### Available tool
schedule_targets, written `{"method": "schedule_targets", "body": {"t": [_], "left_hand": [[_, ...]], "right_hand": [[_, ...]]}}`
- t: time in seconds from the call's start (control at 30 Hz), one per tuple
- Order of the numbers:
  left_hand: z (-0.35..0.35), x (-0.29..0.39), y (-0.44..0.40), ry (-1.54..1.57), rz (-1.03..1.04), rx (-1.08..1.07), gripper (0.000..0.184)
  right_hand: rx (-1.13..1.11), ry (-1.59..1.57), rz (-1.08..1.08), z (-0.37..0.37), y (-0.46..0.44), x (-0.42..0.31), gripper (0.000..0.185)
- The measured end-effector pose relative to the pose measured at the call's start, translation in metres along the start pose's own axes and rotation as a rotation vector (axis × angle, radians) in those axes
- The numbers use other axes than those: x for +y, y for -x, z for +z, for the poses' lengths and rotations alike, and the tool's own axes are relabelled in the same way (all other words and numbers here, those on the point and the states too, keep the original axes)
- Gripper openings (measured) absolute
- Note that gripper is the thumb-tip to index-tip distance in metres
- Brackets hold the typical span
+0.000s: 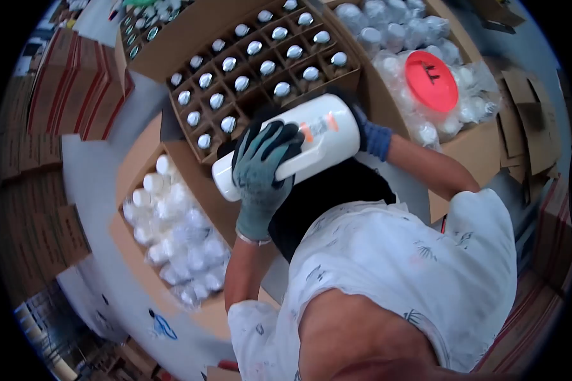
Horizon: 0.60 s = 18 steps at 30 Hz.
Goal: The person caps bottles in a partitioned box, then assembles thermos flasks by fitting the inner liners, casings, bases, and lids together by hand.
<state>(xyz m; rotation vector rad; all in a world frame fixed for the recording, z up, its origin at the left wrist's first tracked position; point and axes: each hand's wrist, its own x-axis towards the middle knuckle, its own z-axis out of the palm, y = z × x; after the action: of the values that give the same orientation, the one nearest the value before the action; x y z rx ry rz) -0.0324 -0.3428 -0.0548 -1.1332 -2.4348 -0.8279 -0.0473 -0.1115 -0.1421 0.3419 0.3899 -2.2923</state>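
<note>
A white plastic jug with a moulded handle and an orange-and-dark printed label lies tilted in front of my chest. My left hand, in a grey-green glove with dark fingertips, is wrapped round its left part near the handle. At the jug's other end is my right hand, in a dark glove with a blue cuff. It supports that end, and most of its fingers are hidden behind the jug. Just beyond the jug stands a divided carton of bottles with shiny silver caps.
At left, an open carton holds plastic-wrapped white bottles. Another carton at upper right holds wrapped bottles and a red disc with black marks. Folded cardboard lies far right; red-striped cartons stand upper left.
</note>
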Motion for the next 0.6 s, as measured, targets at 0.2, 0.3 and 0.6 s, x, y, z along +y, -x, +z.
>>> {"method": "schedule_targets", "body": {"t": [0.2, 0.3, 0.6], "left_hand": [[-0.004, -0.048, 0.044, 0.361, -0.653, -0.010, 0.024], [0.016, -0.051, 0.051, 0.440, -0.690, -0.044, 0.024], [-0.003, -0.011, -0.028, -0.014, -0.084, -0.153, 0.032]], "right_hand": [[0.278, 1.375, -1.020, -0.014, 0.003, -0.024, 0.051], [0.063, 1.430, -0.834, 0.044, 0.035, -0.013, 0.049], [0.194, 1.188, -0.707, -0.035, 0.014, -0.006, 0.046]]}}
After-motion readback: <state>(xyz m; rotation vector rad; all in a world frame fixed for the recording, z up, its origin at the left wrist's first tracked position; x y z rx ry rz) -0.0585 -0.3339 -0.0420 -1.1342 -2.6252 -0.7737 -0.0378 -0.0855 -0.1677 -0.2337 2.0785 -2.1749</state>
